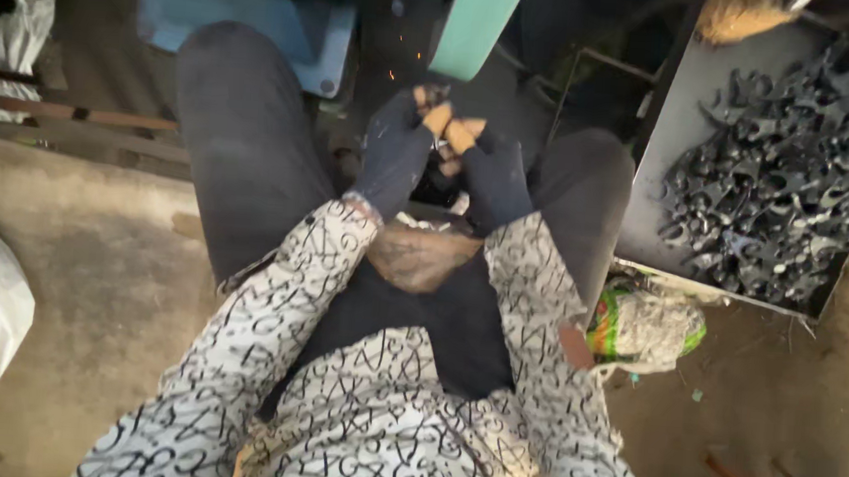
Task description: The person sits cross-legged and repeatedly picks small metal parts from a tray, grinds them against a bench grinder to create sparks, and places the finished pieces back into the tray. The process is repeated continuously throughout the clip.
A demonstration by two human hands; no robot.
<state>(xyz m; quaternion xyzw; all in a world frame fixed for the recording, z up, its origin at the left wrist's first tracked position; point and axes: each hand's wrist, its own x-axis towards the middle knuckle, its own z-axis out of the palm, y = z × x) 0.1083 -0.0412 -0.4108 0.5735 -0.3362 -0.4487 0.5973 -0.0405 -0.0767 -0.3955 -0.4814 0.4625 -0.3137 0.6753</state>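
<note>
Head view: the person sits with both knees apart, wearing dark trousers and a white long-sleeved shirt with black scribble print. The left hand (394, 152), in a dark fingerless glove, and the right hand (494, 174), gloved alike, meet in front of the lap, fingers curled closed around a small metal workpiece (443, 148) pinched between the bare fingertips; the piece is largely hidden, so its shape cannot be determined. The hands hold it just below a teal-green abrasive belt (478, 18) that runs up out of the frame. A few orange sparks (393, 70) show just left of the belt. To the person's right stands a flat grey metal tray (671, 136) carrying a heap of dark cast metal parts (797, 175). A crumpled green and white plastic bag (645, 329) lies on the concrete floor (83, 274) below the tray.
</note>
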